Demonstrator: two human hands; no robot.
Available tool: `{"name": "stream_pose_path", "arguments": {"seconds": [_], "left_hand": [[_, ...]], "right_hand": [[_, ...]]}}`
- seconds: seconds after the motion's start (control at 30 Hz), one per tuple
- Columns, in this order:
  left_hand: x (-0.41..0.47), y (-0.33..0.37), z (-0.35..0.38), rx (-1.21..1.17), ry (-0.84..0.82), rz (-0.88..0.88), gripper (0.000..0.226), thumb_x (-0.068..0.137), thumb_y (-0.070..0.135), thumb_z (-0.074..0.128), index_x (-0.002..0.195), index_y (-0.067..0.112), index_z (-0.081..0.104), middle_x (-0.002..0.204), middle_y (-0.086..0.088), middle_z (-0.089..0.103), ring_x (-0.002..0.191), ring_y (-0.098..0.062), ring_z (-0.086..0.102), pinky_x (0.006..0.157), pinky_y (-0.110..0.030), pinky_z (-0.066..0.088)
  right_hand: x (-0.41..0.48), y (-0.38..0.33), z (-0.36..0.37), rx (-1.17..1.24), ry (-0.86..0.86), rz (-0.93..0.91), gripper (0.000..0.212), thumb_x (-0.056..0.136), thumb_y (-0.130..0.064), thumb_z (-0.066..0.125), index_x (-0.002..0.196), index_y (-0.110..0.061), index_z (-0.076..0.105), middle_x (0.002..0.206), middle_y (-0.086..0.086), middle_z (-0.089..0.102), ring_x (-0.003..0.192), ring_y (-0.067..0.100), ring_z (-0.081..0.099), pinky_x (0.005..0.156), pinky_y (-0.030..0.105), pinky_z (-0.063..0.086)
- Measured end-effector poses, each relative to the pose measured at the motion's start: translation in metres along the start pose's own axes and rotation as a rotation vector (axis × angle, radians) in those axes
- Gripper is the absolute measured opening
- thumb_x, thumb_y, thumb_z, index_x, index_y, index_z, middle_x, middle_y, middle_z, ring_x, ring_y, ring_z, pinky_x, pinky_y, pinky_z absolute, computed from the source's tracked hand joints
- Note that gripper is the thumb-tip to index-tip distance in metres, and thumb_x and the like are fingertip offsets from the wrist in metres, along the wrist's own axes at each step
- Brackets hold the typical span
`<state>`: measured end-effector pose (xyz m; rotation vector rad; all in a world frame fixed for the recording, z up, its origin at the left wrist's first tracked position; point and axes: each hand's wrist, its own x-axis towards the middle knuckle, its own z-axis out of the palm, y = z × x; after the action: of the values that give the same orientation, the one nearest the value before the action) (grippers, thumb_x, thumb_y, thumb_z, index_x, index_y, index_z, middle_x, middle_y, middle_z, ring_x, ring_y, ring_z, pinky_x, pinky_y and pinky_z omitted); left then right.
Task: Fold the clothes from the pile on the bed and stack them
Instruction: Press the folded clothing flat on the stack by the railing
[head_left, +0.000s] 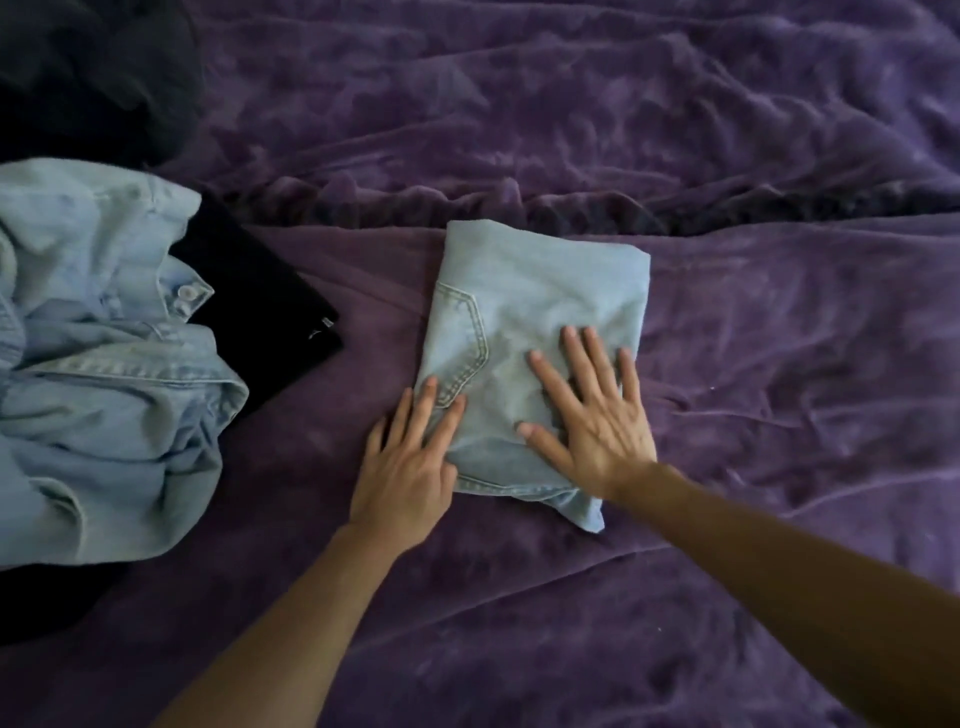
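Pressing down on the folded light-blue denim jeans (540, 312), centre of the purple plush bed (779, 364): left hand (410, 467) at near-left edge, right hand (597, 421) on top, fingers (571, 348) straight, grasping nothing. Likely heavy, stiff; best lifted from under both side edges.

The folded jeans (540, 312) in the middle are pale blue denim, a matt woven cloth with a faint grain. The pocket seam (477, 335) on their left side is double-stitched in thicker, lighter thread that stands slightly raised. The bed cover (779, 338) beneath is purple plush, soft and velvety, with a low sheen that catches light along its creases and darkens in the far folds. At the left, the crumpled shirt (104, 374) is thinner, washed-out denim, matt and much wrinkled, with small pale buttons (185, 295) that look like smooth plastic. Beside it, the black garment (260, 301) is smooth, matt cloth, too dark to show its weave.
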<state>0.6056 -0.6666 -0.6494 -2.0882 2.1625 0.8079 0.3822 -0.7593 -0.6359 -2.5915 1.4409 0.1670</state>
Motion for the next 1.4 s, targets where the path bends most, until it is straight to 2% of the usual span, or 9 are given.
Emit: {"name": "stream_pose_path", "arguments": {"seconds": [0.1, 0.17, 0.23, 0.33, 0.47, 0.57, 0.7, 1.13, 1.4], "left_hand": [[0.002, 0.004, -0.014, -0.034, -0.052, -0.009, 0.068, 0.087, 0.028, 0.034, 0.152, 0.031, 0.017, 0.162, -0.004, 0.002, 0.147, -0.027, 0.015, 0.109, -0.047, 0.028], [0.01, 0.012, -0.035, -0.127, 0.032, -0.032, 0.057, 0.085, 0.033, 0.036, 0.141, 0.026, 0.045, 0.154, -0.01, 0.026, 0.133, -0.033, 0.037, 0.098, -0.047, 0.038], [0.031, 0.021, -0.052, -0.184, 0.205, -0.025, 0.044, 0.088, 0.033, 0.044, 0.128, 0.019, 0.057, 0.14, -0.016, 0.04, 0.117, -0.039, 0.048, 0.09, -0.049, 0.044], [0.085, 0.032, -0.075, -0.357, 0.257, -0.152, 0.053, 0.096, 0.035, 0.051, 0.146, 0.026, 0.037, 0.146, -0.023, 0.03, 0.129, -0.042, 0.037, 0.104, -0.047, 0.036], [0.127, 0.035, -0.072, -0.372, 0.165, -0.298, 0.057, 0.097, 0.045, 0.044, 0.15, 0.04, 0.022, 0.133, -0.027, 0.04, 0.12, -0.043, 0.042, 0.105, -0.042, 0.031], [0.114, 0.034, -0.076, -0.455, 0.214, -0.252, 0.051, 0.099, 0.034, 0.044, 0.148, 0.037, 0.029, 0.123, -0.026, 0.047, 0.115, -0.039, 0.049, 0.1, -0.033, 0.035], [0.082, 0.066, -0.092, -0.478, 0.268, -0.225, 0.05, 0.099, 0.029, 0.047, 0.148, 0.03, 0.034, 0.118, -0.024, 0.048, 0.11, -0.039, 0.052, 0.098, -0.033, 0.036], [-0.031, 0.322, -0.057, -0.546, 0.12, -0.221, 0.06, 0.095, 0.027, 0.052, 0.15, 0.031, 0.026, 0.119, -0.02, 0.049, 0.111, -0.038, 0.053, 0.092, -0.035, 0.039], [-0.042, 0.517, -0.038, -0.49, 0.149, -0.158, 0.063, 0.093, 0.025, 0.053, 0.149, 0.031, 0.025, 0.116, -0.02, 0.049, 0.107, -0.039, 0.054, 0.082, -0.033, 0.039]], "right_hand": [[-0.059, -0.01, 0.011, 0.058, -0.071, 0.039, 0.085, 0.087, -0.076, 0.033, 0.154, -0.026, 0.019, 0.162, 0.011, 0.008, 0.149, 0.028, 0.006, 0.111, 0.06, 0.025], [-0.08, -0.008, 0.011, 0.12, -0.097, 0.085, 0.085, 0.087, -0.075, 0.035, 0.154, -0.025, 0.018, 0.162, 0.01, 0.008, 0.149, 0.027, 0.008, 0.108, 0.056, 0.034], [-0.077, -0.003, 0.004, 0.201, -0.094, 0.106, 0.081, 0.088, -0.075, 0.032, 0.153, -0.029, 0.022, 0.162, 0.007, 0.007, 0.15, 0.023, 0.005, 0.108, 0.054, 0.035], [-0.055, 0.002, -0.007, 0.394, -0.018, 0.306, 0.078, 0.082, -0.082, 0.027, 0.147, -0.04, 0.027, 0.163, 0.005, 0.003, 0.149, 0.025, 0.005, 0.109, 0.055, 0.033], [-0.03, -0.008, 0.002, 0.675, -0.046, 0.682, 0.086, 0.071, -0.088, 0.038, 0.143, -0.053, 0.007, 0.161, 0.003, 0.004, 0.134, 0.036, 0.039, 0.097, 0.049, 0.042], [-0.027, -0.018, 0.001, 0.68, -0.01, 0.709, 0.085, 0.076, -0.077, 0.05, 0.143, -0.052, 0.005, 0.141, 0.007, 0.031, 0.115, 0.033, 0.051, 0.086, 0.043, 0.047], [-0.057, -0.012, -0.025, 0.661, 0.033, 0.669, 0.081, 0.079, -0.068, 0.054, 0.142, -0.052, 0.006, 0.122, 0.001, 0.035, 0.102, 0.029, 0.055, 0.079, 0.042, 0.05], [-0.292, 0.142, -0.105, 0.497, -0.066, 0.656, 0.085, 0.078, -0.076, 0.046, 0.147, -0.049, 0.005, 0.126, -0.002, 0.035, 0.098, 0.024, 0.058, 0.071, 0.035, 0.051], [-0.407, 0.291, -0.153, 0.485, -0.038, 0.66, 0.083, 0.078, -0.075, 0.045, 0.146, -0.05, 0.005, 0.129, 0.0, 0.035, 0.111, 0.026, 0.054, 0.088, 0.038, 0.049]]}}
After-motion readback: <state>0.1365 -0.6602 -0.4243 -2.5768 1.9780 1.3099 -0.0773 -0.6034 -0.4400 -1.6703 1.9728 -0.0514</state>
